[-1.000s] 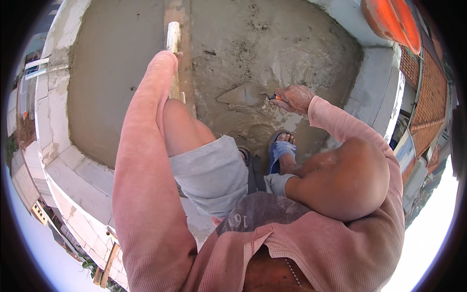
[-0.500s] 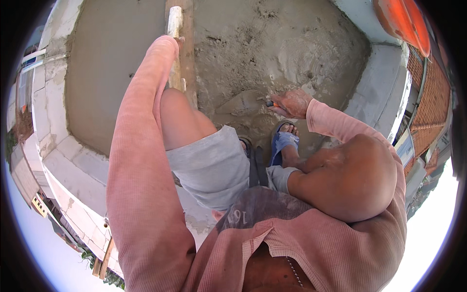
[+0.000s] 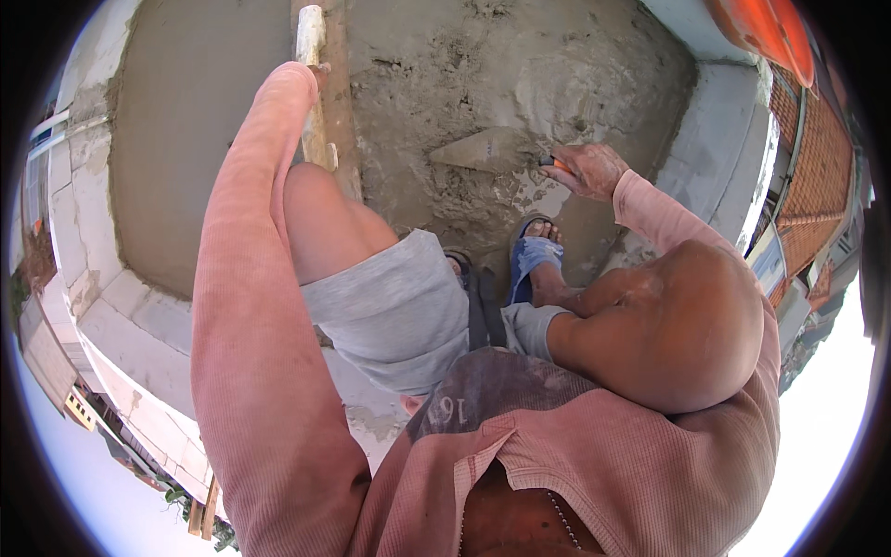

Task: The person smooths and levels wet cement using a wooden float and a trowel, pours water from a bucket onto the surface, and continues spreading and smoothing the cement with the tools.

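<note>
My right hand [image 3: 587, 170] grips the orange-and-black handle of a pointed trowel [image 3: 473, 148], whose mud-coated blade lies on the rough, wet grey mortar [image 3: 501, 74]. My left hand [image 3: 318, 71], mostly hidden by its pink sleeve, is at a whitish wooden bar [image 3: 311, 32] lying along a flat board [image 3: 341, 107]; its grip is unclear. Left of the board, the mortar [image 3: 195, 84] is smoother. My bent bare legs and sandalled feet [image 3: 534, 260] are just below the trowel.
Pale block walls [image 3: 701, 158] border the mortar on both sides. An orange rounded object [image 3: 761, 32] stands at the upper right corner. Tiled roofs [image 3: 807, 186] lie beyond the right wall, and some timber pieces [image 3: 204, 506] are at the lower left.
The view has shifted upward. My right hand and the trowel moved slightly toward my feet, then away and rightward. My left hand stays at the bar.
</note>
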Action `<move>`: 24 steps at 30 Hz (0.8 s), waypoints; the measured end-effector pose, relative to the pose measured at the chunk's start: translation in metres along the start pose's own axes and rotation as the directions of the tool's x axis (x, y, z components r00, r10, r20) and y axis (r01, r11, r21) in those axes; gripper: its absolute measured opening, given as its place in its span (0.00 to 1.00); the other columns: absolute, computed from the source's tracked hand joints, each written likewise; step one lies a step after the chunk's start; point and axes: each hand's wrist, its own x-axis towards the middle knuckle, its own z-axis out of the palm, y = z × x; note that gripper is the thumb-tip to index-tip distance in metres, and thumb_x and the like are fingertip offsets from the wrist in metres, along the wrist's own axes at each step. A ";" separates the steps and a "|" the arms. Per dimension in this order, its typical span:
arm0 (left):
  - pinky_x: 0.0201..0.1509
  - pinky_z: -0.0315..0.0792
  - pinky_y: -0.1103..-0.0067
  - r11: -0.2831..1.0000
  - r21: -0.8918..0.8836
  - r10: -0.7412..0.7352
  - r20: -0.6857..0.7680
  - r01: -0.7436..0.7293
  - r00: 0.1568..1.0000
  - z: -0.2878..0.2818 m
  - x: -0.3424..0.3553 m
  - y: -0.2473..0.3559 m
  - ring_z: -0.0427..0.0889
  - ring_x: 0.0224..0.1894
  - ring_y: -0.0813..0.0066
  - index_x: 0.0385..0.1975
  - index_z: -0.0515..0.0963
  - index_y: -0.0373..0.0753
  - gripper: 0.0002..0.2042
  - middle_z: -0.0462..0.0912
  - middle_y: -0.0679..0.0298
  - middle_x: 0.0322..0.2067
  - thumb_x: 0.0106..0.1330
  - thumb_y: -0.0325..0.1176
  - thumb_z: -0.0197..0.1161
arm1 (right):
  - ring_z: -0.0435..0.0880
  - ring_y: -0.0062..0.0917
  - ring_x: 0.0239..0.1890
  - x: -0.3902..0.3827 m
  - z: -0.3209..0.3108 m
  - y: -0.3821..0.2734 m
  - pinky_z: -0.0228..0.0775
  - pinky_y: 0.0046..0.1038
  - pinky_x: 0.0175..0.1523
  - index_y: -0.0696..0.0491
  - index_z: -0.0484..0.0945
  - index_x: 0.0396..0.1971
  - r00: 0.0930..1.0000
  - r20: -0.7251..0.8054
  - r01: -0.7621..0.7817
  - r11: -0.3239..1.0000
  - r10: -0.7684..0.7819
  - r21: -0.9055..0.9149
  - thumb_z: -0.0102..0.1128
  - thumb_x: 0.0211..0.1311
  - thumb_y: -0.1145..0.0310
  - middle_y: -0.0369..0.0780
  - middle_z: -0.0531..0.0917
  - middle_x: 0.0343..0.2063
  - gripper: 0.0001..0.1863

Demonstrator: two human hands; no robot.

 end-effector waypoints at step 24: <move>0.48 0.77 0.53 0.997 -0.071 -0.005 0.060 0.010 0.998 0.005 0.024 -0.016 0.78 0.52 0.46 0.63 0.62 0.28 0.42 0.72 0.43 0.57 0.63 0.63 0.53 | 0.81 0.52 0.44 0.000 0.009 0.025 0.71 0.48 0.50 0.53 0.71 0.46 0.685 -0.155 -0.651 0.694 0.712 0.309 0.39 0.71 0.44 0.53 0.83 0.38 0.26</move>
